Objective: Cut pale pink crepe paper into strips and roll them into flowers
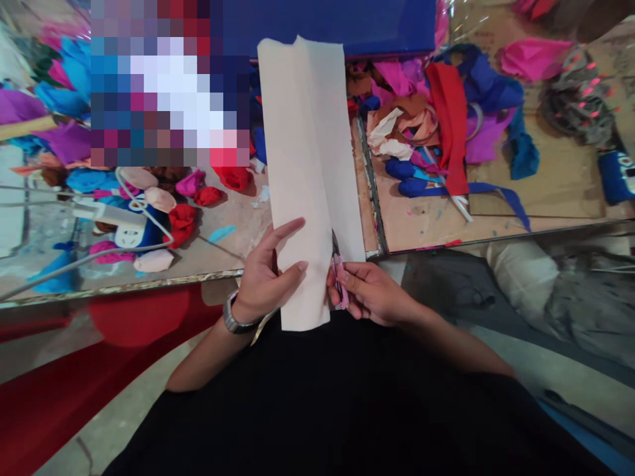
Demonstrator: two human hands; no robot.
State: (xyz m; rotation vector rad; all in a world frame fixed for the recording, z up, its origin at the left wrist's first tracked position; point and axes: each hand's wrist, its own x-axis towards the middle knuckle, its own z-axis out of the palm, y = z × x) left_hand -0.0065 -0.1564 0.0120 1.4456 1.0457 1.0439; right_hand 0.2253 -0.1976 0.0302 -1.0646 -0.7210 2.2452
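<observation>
Scissors [336, 254] sat in the right grip [372, 291], which was closed about their pink handles, with a dark blade pointing away from the body against the sheet [307, 145]. Whether the blades stood apart could not be told. Rigid and small, they looked light, and best taken by those handles.

The left grip [270, 271] lay just across from the right one, at the sheet's left edge. Its thumb and forefinger were spread apart on top; the other fingers were hidden, so whether they pinched from below could not be seen.

Pale and long, the sheet ran between the two grips, its near end reaching past the edge of the worktop [248, 228] to the black top [307, 396], its far end well beyond both hands. It looked light and paper-like, soft enough to bend easily, yet with enough body to keep a lengthwise ridge. Its dull surface would probably not slip, but a hard pinch would likely crease it, and a cut edge might tear. A broad, gentle press beside the left grip, clear of the blades, seemed the surest hold; the far corners looked too floppy to steer by.

Outward from the left grip, on its left, red bundles [182, 225] lay on the worktop. Beyond the right grip, farther right, a red strip [449, 125] lay among crumpled scraps [394, 132]. Farthest off, past both grips, was a blue panel [347, 26].
</observation>
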